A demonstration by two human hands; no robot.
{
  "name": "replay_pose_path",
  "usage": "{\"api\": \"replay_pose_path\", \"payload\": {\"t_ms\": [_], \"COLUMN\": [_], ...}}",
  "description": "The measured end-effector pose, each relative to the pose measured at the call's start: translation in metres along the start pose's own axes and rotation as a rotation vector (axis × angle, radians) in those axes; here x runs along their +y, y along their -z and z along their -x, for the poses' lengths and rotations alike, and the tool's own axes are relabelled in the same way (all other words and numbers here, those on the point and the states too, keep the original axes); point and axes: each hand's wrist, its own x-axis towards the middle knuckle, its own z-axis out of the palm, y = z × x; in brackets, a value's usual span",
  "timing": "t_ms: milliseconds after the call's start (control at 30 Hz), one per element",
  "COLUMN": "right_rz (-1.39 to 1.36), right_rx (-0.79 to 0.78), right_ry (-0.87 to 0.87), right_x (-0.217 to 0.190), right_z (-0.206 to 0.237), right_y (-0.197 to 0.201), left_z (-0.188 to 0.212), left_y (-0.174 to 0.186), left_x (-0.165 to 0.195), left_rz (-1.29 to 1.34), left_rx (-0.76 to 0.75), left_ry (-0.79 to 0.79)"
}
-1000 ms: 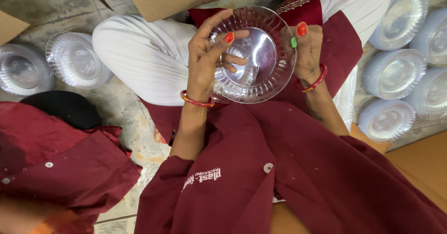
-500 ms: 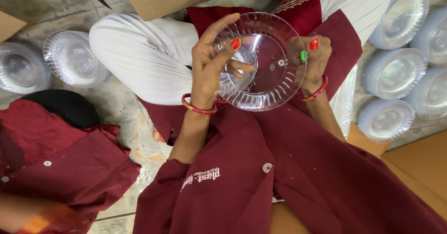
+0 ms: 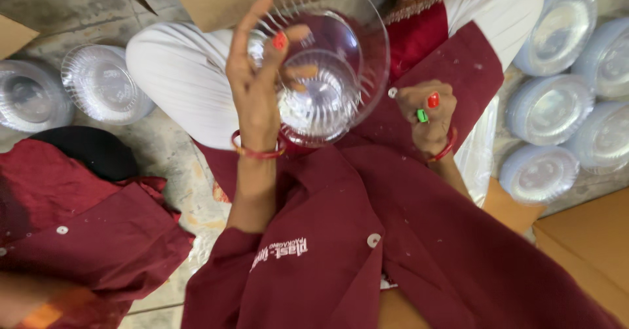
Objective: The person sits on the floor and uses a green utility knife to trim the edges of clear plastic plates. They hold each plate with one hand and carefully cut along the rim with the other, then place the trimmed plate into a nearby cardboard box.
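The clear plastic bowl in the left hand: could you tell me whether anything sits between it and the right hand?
Nothing visible does. The left hand holds the clear plastic bowl up by its rim; the right hand, curled into a loose fist, sits just beside its lower right edge over the maroon garment.

1 clear bowl [image 3: 327, 73] held – 2 stacks left [image 3: 98, 83], 5 stacks right [image 3: 544, 116]

1. Even, soft daylight is seen throughout; no hard shadows are cast.
2. Bright glare is caught on the clear plastic bowl [image 3: 327, 73] held up by the left hand [image 3: 259, 86].
3. Slight motion blur is noticed around the right hand [image 3: 426, 116].
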Motion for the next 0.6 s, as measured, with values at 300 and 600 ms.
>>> {"api": "replay_pose_path", "payload": {"t_ms": [300, 600], "right_rz": [-0.116, 0.211], "right_rx": [0.173, 0.165], "right_ry": [-0.181, -0.289], "right_x": [-0.03, -0.03], "right_z": [-0.041, -0.065], "right_y": [-0.013, 0.004], "left_z": [0.011, 0.002], "left_y": [-0.013, -0.001], "left_x": [-0.043, -0.017], "left_rz": [0.174, -0.375], "left_rx": [0.007, -0.197], "left_ry": [-0.015, -0.081]}}
